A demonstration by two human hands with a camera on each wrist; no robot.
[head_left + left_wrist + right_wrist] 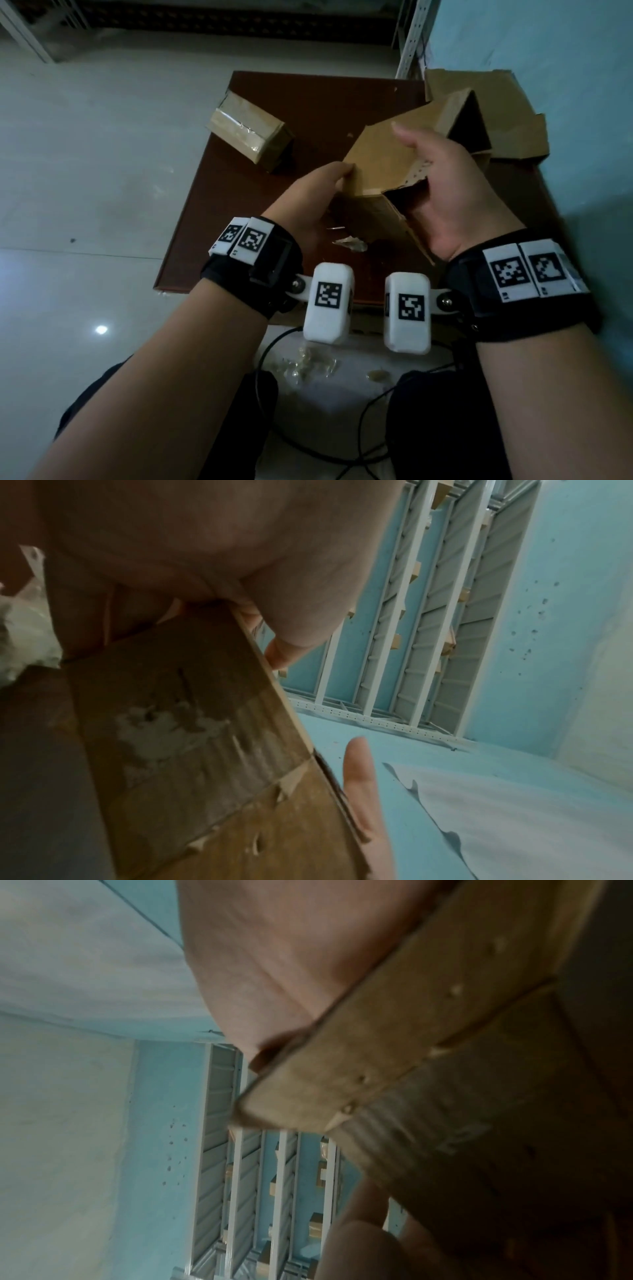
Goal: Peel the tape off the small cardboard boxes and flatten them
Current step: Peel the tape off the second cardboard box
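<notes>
An open cardboard box [387, 161], its tape gone and its near end gaping, is held tilted above the brown table [212, 246]. My left hand [337, 178] pinches its left edge, thumb on top; the left wrist view shows that thumb [284, 631] on the scuffed panel [192, 723]. My right hand [442, 178] grips the right side, thumb laid across the top panel, fingers hidden behind. In the right wrist view the palm [291, 961] presses a flap [359, 1056]. A second small box [248, 135], still taped shut, lies at the table's far left.
Flattened cardboard [496, 113] is stacked at the table's back right against the blue wall. A crumpled tape scrap [349, 243] lies on the table under the held box. More tape scraps [315, 366] and black cables [373, 404] lie by my knees. Metal shelving [411, 37] stands behind.
</notes>
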